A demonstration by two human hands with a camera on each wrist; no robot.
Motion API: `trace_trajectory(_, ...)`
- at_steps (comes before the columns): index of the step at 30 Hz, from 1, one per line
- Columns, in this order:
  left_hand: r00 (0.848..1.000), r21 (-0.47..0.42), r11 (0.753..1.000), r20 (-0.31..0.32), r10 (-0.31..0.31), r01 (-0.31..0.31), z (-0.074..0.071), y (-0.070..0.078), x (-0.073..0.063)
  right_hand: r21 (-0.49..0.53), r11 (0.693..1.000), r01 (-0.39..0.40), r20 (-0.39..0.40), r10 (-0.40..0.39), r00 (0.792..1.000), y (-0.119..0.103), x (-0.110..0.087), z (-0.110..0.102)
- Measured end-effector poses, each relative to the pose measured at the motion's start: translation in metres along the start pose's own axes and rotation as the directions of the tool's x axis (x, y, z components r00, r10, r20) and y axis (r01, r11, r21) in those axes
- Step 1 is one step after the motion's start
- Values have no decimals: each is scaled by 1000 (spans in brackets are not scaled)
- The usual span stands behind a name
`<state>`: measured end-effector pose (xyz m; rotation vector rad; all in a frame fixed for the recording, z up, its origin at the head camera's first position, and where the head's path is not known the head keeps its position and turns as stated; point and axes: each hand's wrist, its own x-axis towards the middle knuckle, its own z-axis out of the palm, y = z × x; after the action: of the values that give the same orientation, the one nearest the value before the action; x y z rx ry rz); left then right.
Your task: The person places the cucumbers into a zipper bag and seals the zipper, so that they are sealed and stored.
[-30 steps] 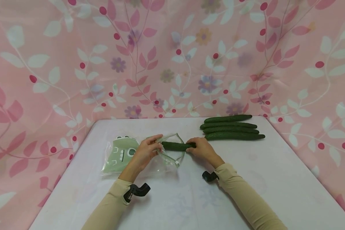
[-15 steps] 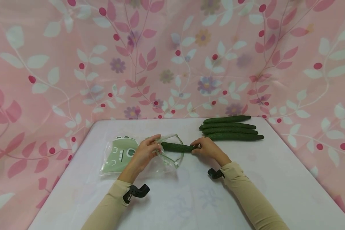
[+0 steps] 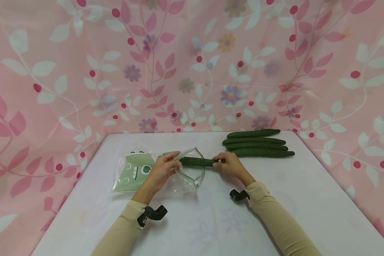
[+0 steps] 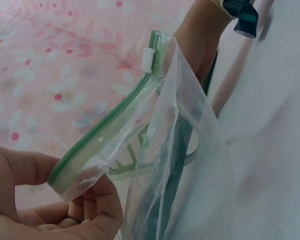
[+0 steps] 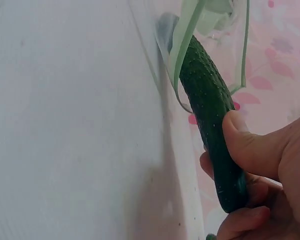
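Observation:
A clear zip bag (image 3: 136,174) with a green cartoon face lies on the table, its green-edged mouth held open toward the right. My left hand (image 3: 160,172) pinches the bag's mouth edge between thumb and fingers; the white zip slider (image 4: 147,60) shows farther along that edge. A dark green cucumber (image 3: 196,161) points left through the mouth, its far end inside the bag. My right hand (image 3: 233,165) grips the cucumber's outer end, with the thumb (image 5: 242,135) along one side and fingers around the other. Through the plastic, the inserted end looks blurred in the right wrist view.
Several more cucumbers (image 3: 257,145) lie side by side at the back right of the white table (image 3: 211,220). Behind the table hangs a pink floral cloth (image 3: 192,71).
My right hand has shifted right along the cucumber to its outer end, leaving more of it bare between the hands. My left hand and the bag have stayed in place.

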<state>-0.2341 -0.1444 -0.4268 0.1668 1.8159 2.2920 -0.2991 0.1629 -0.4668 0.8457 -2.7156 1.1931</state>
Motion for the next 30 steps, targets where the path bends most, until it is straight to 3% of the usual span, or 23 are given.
trace_trajectory(16, 1000, -18, 1000, -3, 3, -3, 4, 0, 1, 13, 1000, -9, -69, 10, 998, -18, 6, 17)
trace_trajectory(23, 1000, -39, 999, -3, 4, -4, 4, -1, 1, 71, 997, -6, -98, 13, 995, -23, 7, 25)
trace_trajectory(30, 1000, -85, 996, -5, -10, 10, 5, -2, 0, 150, 987, -55, -113, 72, 991, -28, 8, 33)
